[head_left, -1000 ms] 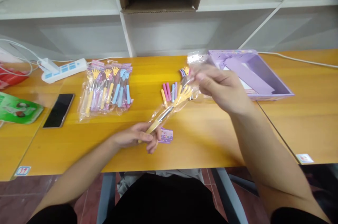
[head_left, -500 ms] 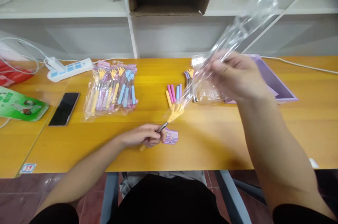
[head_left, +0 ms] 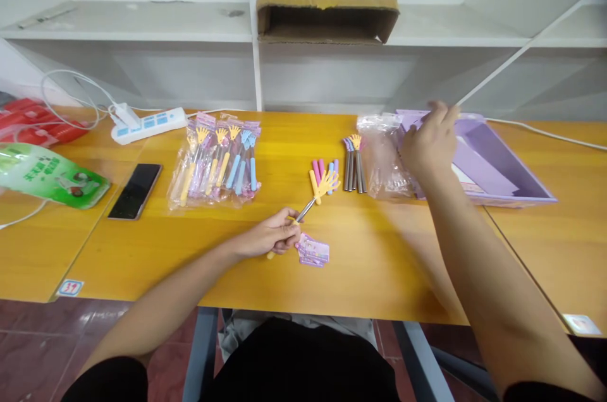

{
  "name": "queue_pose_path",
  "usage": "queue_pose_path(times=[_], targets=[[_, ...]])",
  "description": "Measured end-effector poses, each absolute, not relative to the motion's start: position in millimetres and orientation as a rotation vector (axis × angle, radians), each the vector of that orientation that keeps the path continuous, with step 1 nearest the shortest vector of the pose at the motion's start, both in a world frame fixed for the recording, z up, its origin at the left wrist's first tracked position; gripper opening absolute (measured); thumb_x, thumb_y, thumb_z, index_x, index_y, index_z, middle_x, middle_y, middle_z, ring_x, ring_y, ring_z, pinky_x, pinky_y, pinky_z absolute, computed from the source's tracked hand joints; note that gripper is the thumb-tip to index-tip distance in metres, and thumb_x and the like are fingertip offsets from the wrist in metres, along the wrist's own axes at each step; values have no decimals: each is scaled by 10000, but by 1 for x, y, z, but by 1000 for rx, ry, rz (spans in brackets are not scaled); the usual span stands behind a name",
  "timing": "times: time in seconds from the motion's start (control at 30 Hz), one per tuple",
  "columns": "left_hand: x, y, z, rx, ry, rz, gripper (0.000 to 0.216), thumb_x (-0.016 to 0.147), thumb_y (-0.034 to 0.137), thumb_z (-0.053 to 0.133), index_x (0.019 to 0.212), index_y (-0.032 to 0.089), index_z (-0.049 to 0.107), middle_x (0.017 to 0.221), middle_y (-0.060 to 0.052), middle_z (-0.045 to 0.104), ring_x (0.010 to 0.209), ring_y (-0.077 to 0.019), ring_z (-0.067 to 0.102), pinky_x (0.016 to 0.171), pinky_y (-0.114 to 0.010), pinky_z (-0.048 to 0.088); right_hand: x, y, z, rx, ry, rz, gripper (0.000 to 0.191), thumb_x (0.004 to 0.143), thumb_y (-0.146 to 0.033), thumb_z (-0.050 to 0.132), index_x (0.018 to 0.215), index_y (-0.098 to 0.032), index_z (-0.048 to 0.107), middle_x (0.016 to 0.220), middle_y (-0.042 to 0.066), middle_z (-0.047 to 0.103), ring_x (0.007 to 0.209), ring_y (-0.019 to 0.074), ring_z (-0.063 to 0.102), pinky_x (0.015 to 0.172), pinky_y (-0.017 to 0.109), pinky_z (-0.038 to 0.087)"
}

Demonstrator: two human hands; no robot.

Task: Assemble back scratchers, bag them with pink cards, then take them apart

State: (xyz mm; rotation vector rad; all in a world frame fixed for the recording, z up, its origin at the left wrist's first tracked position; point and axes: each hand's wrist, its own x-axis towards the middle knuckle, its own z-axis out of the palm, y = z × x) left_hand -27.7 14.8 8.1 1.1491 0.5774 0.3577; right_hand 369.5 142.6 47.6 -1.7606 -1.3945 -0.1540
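Note:
My left hand (head_left: pixel 272 236) is closed around the handle of a yellow hand-shaped back scratcher (head_left: pixel 317 193) that points up and right over the table. Small purple header cards (head_left: pixel 313 251) lie just right of that hand. My right hand (head_left: pixel 430 140) rests on a pile of clear plastic sleeves (head_left: pixel 383 155) beside the purple box (head_left: pixel 493 162), its fingers spread over them. Loose coloured handle grips (head_left: pixel 324 169) and several metal scratcher stems (head_left: pixel 354 162) lie between my two hands.
A heap of bagged scratchers (head_left: pixel 217 160) sits left of centre. A black phone (head_left: pixel 135 191), a white power strip (head_left: pixel 148 124), a green pouch (head_left: pixel 50 174) and red packaging (head_left: pixel 33 121) are at the left. A cardboard box (head_left: pixel 325 5) sits on the white shelf.
My right hand pulled the clear sleeve off the yellow scratcher, lifted it high, then lowered it onto the sleeve pile by the purple box. My left hand kept hold of the scratcher.

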Motion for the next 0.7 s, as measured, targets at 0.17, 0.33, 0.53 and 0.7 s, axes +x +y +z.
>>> queue_pose_path(times=[0.17, 0.33, 0.53, 0.7], targets=[[-25, 9, 13, 1717, 864, 355, 217, 1133, 430, 429, 1194, 222, 441, 848, 25, 556, 689, -146, 485, 647, -265, 386, 285, 46, 37, -1333, -2126, 826, 233, 899, -348, 814, 990, -198, 661, 865, 15, 644, 712, 151, 525, 658, 286, 403], [-19, 1, 12, 2365, 854, 272, 66, 1058, 253, 522, 1039, 199, 555, 947, -67, 667, 871, -235, 600, 782, -348, 459, 215, -19, 25, -989, -2008, 1446, 483, 1016, -582, 700, 772, -186, 571, 698, -44, 528, 624, 99, 445, 582, 243, 362], [-15, 1, 7, 2602, 874, 325, 134, 989, 201, 624, 858, 195, 592, 868, -78, 692, 875, -257, 608, 790, -362, 481, 200, -28, 8, -1089, -2000, 1356, 545, 1117, -590, 501, 795, -170, 630, 726, -6, 579, 660, 120, 511, 639, 263, 405], [-14, 3, 5, 2609, 979, 125, 190, 975, 227, 681, 789, 188, 692, 747, -66, 720, 757, -247, 672, 692, -339, 465, 196, -39, 9, -1024, -2066, 1219, 523, 1160, -514, 383, 783, -197, 560, 701, -9, 539, 618, 123, 486, 624, 278, 389]])
